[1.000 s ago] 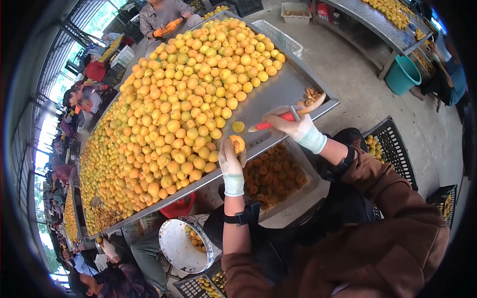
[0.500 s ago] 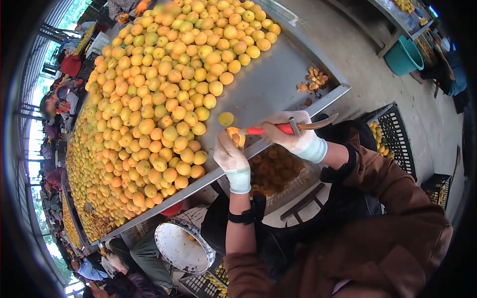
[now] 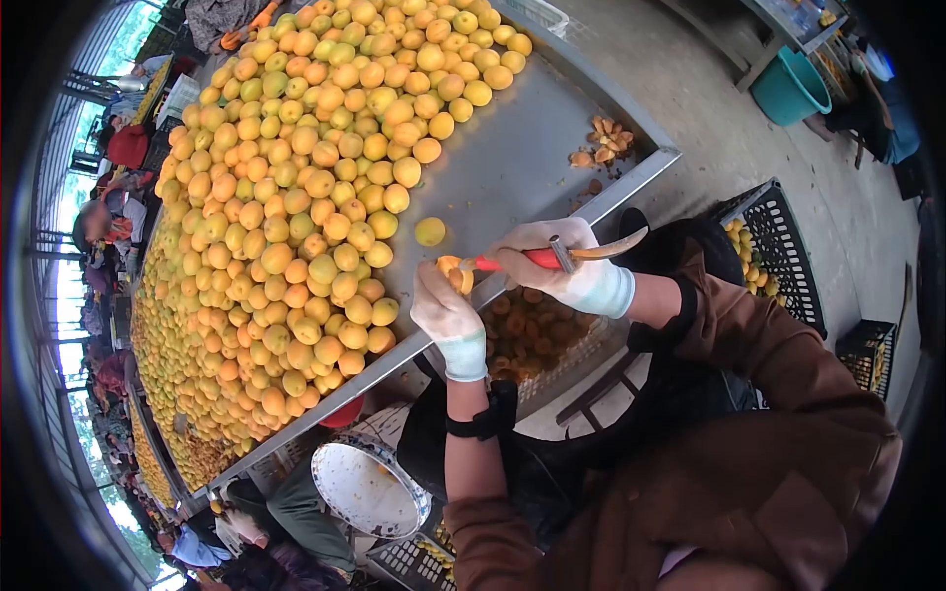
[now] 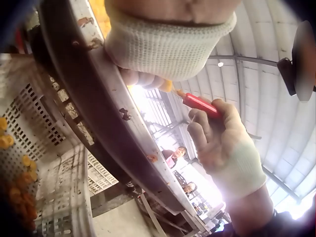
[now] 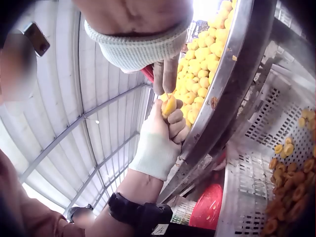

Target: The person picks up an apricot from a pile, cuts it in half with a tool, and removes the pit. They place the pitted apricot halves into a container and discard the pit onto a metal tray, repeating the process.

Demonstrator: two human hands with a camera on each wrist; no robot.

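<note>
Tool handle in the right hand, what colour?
Red; the tool handle in the right hand shows best in the head view.

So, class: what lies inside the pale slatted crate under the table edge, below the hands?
The crate holds orange fruit pieces, seen through its open top. The table rim and the right hand cover its far side, so how full it is stays hidden.

head: above, down | wrists: below, close, up | shared: tray edge (image 3: pixel 512 286)

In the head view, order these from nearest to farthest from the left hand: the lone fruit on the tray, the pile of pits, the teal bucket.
1. Lone fruit, just above the left hand.
2. Pile of pits, tray's right corner.
3. Teal bucket, on the floor, upper right.
</note>
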